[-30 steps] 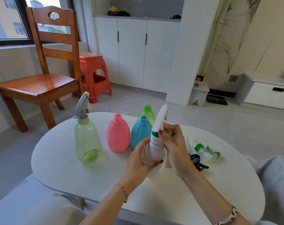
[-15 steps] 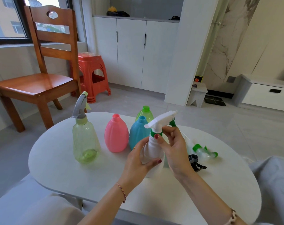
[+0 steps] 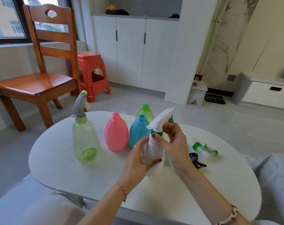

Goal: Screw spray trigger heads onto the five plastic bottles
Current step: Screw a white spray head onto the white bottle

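Observation:
My left hand point(image 3: 138, 158) wraps the body of a white bottle point(image 3: 151, 151) standing on the white table point(image 3: 60, 161). My right hand point(image 3: 173, 143) pinches the green collar of the white spray trigger head point(image 3: 161, 118) sitting on that bottle's neck. To the left stand a pale green bottle point(image 3: 85, 140) with a grey trigger head point(image 3: 79, 104) on it, and a pink bottle point(image 3: 116, 133), a blue bottle point(image 3: 138, 132) and a green bottle point(image 3: 145, 112), all three with open necks. Loose trigger heads lie at the right: a clear-and-green one point(image 3: 204, 149) and a black one point(image 3: 195, 160).
A wooden chair point(image 3: 39, 78) and an orange plastic stool point(image 3: 91, 75) stand beyond the table's far left. White cabinets point(image 3: 131, 51) line the back wall. A grey cushion point(image 3: 274, 176) lies at the table's right edge.
The white trigger head has turned on the bottle neck: its nozzle went from pointing up, away from me, to pointing left. My right fingers shifted around the collar.

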